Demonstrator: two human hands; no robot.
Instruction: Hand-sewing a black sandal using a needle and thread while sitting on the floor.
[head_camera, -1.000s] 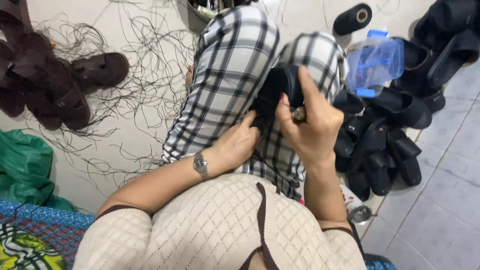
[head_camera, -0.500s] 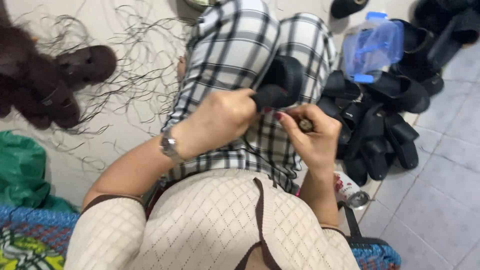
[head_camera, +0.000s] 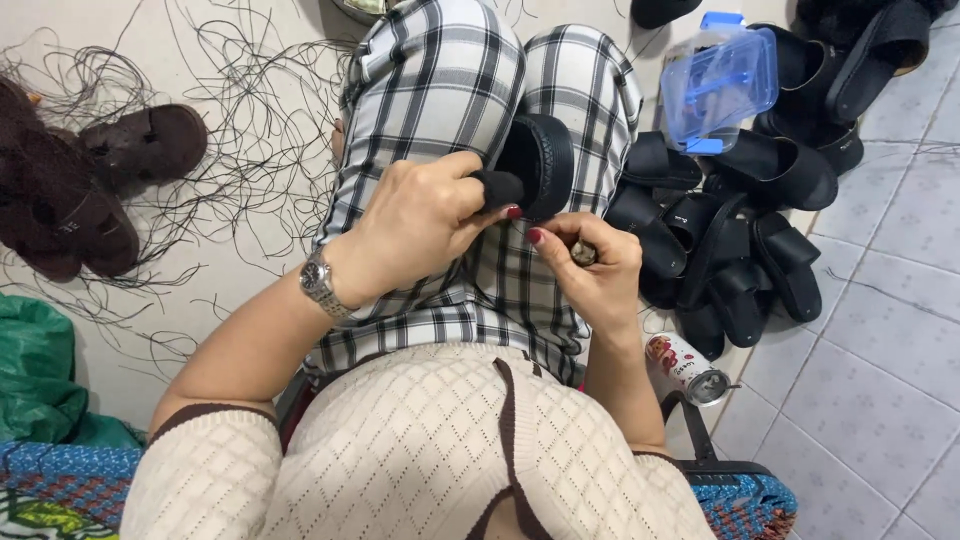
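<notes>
The person sits with a black sandal (head_camera: 540, 160) propped on the lap, against the checked trousers (head_camera: 440, 90). The left hand (head_camera: 425, 225) is closed around the sandal's near end, fingers wrapped over and thumb pressed against its edge. The right hand (head_camera: 590, 265) sits just beside it, fingers curled shut on a small dark tool (head_camera: 583, 253) — too hidden to tell its kind.

It looks like a finishing or trimming step on the sandal's edge; the next move likely calls for a steady hold from the left hand while the tool comes to the rim.

The sandal is matte black, with a ribbed, stitched-looking band along its side. A heap of black sandals (head_camera: 730, 240) lies on the tiled floor to the right, and loose dark threads (head_camera: 250, 130) on the left.
</notes>
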